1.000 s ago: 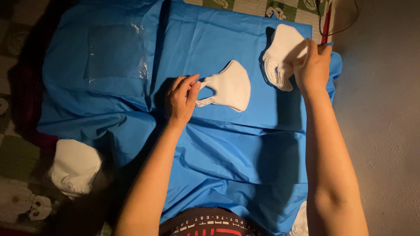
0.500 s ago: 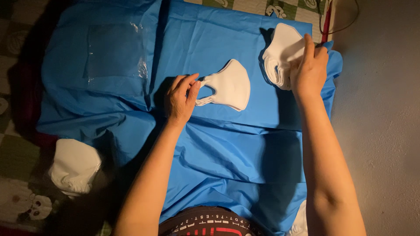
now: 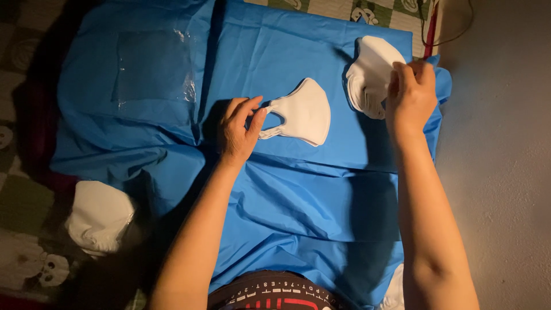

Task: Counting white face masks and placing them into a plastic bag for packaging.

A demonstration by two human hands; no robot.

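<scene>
Pinching the ear loop of the mask (image 3: 305, 112) with your left hand (image 3: 238, 129), thumb and fingers closed on the strap at the mask's left end. That mask is white, lies flat in the middle of the blue sheet (image 3: 298, 201), loops pointing toward your left hand and the rounded edge facing right.

Your right hand (image 3: 412, 97) is up at the far right of the sheet, fingers curled together and gripping the edge of the stack (image 3: 370, 72) of white masks there. Can't tell how many masks are in your fingers, they cover the edge of the pile. The stack sits well apart from the single mask, with bare blue between them.

Going outward: the sheet is wrinkled, with a long fold running across just below your left wrist. At its upper left there's a clear plastic bag (image 3: 154, 72) lying flat, shiny at the edges, well away from both hands. Off the sheet at lower left is another pile of white masks (image 3: 99, 215), in shadow, on a patterned mat (image 3: 23, 201). To the right of the sheet is a plain grey floor (image 3: 505, 172), and a thin cable (image 3: 453, 31) loops over it at the top right corner. Both your forearms come in from the bottom edge.
</scene>
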